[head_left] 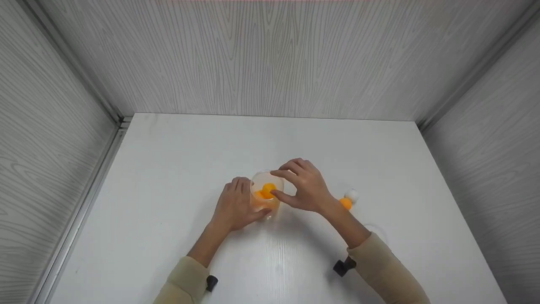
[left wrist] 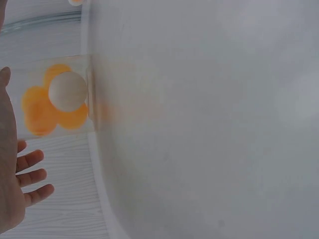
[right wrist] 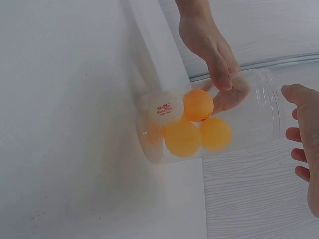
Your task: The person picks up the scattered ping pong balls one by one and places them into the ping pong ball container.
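A clear plastic jar stands upright on the white table, holding several orange table tennis balls and a white one with red print. My left hand grips the jar's side, its thumb across the near wall and fingers round the far side. Over the mouth is my right hand, thumb and fingers spread apart at the rim. Nothing shows between those fingers in the right wrist view. From the head view, one orange ball lies uppermost inside the jar.
Right of the jar, beside my right forearm, an orange ball and a white ball lie together on the table. A faint clear round outline shows by the right sleeve. Wood-grain panels enclose the back and sides.
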